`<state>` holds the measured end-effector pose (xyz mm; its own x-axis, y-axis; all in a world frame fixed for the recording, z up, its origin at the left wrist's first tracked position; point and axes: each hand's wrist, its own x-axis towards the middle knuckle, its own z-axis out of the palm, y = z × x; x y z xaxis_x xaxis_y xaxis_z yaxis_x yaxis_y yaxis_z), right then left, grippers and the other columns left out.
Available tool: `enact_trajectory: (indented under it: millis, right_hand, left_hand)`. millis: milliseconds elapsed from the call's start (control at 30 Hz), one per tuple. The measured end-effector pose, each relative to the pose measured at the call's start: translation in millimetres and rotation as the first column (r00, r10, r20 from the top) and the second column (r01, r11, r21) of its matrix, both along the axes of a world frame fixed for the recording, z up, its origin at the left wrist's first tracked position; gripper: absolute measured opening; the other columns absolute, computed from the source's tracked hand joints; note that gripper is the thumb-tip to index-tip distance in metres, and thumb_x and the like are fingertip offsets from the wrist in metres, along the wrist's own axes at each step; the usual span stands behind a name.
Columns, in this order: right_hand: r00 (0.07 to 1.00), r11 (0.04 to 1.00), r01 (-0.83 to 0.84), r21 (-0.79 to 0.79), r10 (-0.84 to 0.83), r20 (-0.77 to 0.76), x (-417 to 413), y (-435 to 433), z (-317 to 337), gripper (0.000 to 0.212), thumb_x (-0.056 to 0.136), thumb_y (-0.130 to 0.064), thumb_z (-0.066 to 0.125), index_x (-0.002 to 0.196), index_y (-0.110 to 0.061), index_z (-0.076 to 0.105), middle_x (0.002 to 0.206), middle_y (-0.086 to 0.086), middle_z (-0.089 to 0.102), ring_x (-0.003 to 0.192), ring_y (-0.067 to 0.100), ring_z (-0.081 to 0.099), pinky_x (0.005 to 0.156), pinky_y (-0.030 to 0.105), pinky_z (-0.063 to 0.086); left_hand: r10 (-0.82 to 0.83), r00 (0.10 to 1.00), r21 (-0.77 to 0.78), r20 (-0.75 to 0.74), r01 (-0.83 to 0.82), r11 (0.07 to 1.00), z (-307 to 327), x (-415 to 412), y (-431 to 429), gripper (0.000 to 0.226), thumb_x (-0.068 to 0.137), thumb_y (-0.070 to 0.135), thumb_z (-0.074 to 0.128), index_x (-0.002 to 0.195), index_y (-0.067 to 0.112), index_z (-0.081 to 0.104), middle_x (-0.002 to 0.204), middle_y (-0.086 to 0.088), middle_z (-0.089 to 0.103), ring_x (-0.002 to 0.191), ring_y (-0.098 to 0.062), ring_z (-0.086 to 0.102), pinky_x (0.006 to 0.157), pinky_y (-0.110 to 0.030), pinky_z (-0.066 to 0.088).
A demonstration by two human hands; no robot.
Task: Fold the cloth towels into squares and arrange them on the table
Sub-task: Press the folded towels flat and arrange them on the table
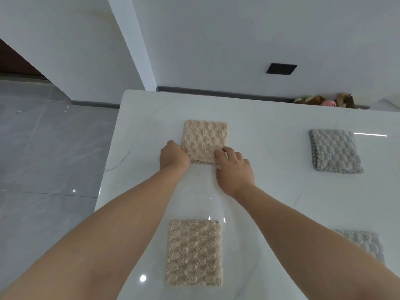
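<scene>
In the head view, four towels already lay folded square on the white table [270,118], so the work looked nearly finished: a near beige towel [194,253] at lower centre, a grey towel [336,150] at right, and the far beige towel [204,141] at centre. The left hand [173,156] gripped that towel's left edge while the right hand [234,169] pressed spread fingers on its near corner (apparently just squaring it). A second grey towel [365,243] at lower right was partly hidden behind the right forearm, and any unfolded towels outside the frame could not be ruled out.
</scene>
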<state>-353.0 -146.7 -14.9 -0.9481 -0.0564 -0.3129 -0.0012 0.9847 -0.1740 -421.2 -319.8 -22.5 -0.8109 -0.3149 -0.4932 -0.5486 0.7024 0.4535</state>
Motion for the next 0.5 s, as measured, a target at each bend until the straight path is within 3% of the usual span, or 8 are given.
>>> enact_trajectory:
  millis: [67,100,167,233,300,400,500]
  right_hand:
    - [0.999,1.0,-0.003,-0.008,0.002,-0.047,0,1,-1,0.039,0.099,-0.034,0.047,0.137,-0.024,0.047,0.145,0.005,0.043,0.123,0.03,0.048,0.099,0.042,0.04]
    - [0.995,1.0,0.001,-0.017,-0.003,-0.095,-1,1,-1,0.035,0.101,-0.035,0.046,0.133,-0.023,0.051,0.141,0.006,0.048,0.121,0.031,0.05,0.097,0.043,0.041]
    - [0.982,1.0,0.003,-0.013,-0.006,-0.191,-5,2,-1,0.028,0.101,-0.025,0.048,0.127,-0.022,0.056,0.138,0.007,0.051,0.118,0.032,0.052,0.094,0.043,0.042]
    - [0.985,1.0,-0.018,-0.002,0.017,-0.169,-12,3,2,0.038,0.094,-0.011,0.049,0.13,-0.022,0.054,0.142,0.005,0.047,0.12,0.031,0.05,0.096,0.041,0.041]
    - [0.995,0.999,-0.05,0.019,0.051,-0.081,-17,6,4,0.051,0.089,-0.006,0.046,0.137,-0.023,0.05,0.146,0.001,0.042,0.122,0.028,0.048,0.098,0.038,0.039]
    - [0.997,0.997,-0.071,0.041,0.072,-0.026,-20,11,3,0.06,0.089,-0.006,0.045,0.145,-0.028,0.044,0.15,-0.006,0.039,0.123,0.026,0.047,0.098,0.037,0.038]
    - [0.995,0.995,-0.096,0.032,0.097,-0.028,-28,13,4,0.054,0.089,-0.011,0.05,0.14,-0.028,0.051,0.145,-0.004,0.044,0.124,0.026,0.046,0.1,0.037,0.037]
  left_hand:
    - [-0.19,0.974,-0.187,-0.123,0.165,0.968,5,3,2,0.028,0.091,0.013,0.063,0.116,0.01,0.052,0.116,-0.011,0.058,0.101,-0.034,0.062,0.075,-0.04,0.047]
    - [-0.361,0.905,-0.327,-0.225,0.279,0.903,5,5,2,0.031,0.087,0.01,0.065,0.115,0.01,0.052,0.116,-0.01,0.056,0.097,-0.033,0.06,0.073,-0.041,0.046]
    - [-0.665,0.658,-0.539,-0.353,0.438,0.72,1,7,1,0.027,0.085,0.01,0.066,0.11,0.011,0.056,0.111,-0.009,0.056,0.088,-0.031,0.057,0.068,-0.04,0.043]
    - [-0.796,0.506,-0.605,-0.334,0.532,0.592,-5,5,-4,0.017,0.092,0.018,0.062,0.107,0.011,0.059,0.108,-0.009,0.056,0.084,-0.03,0.056,0.067,-0.04,0.044]
    - [-0.806,0.522,-0.531,-0.278,0.616,0.582,-10,2,-10,0.015,0.098,0.023,0.058,0.107,0.011,0.059,0.106,-0.009,0.054,0.082,-0.03,0.057,0.065,-0.04,0.045]
    - [-0.646,0.717,-0.308,-0.262,0.573,0.76,-13,3,-19,0.013,0.101,0.023,0.056,0.103,0.012,0.062,0.105,-0.007,0.053,0.081,-0.031,0.06,0.063,-0.037,0.043]
    - [-0.612,0.738,-0.322,-0.284,0.528,0.786,-8,1,-18,0.007,0.094,0.017,0.06,0.099,0.014,0.063,0.106,-0.006,0.054,0.082,-0.03,0.06,0.07,-0.04,0.049]
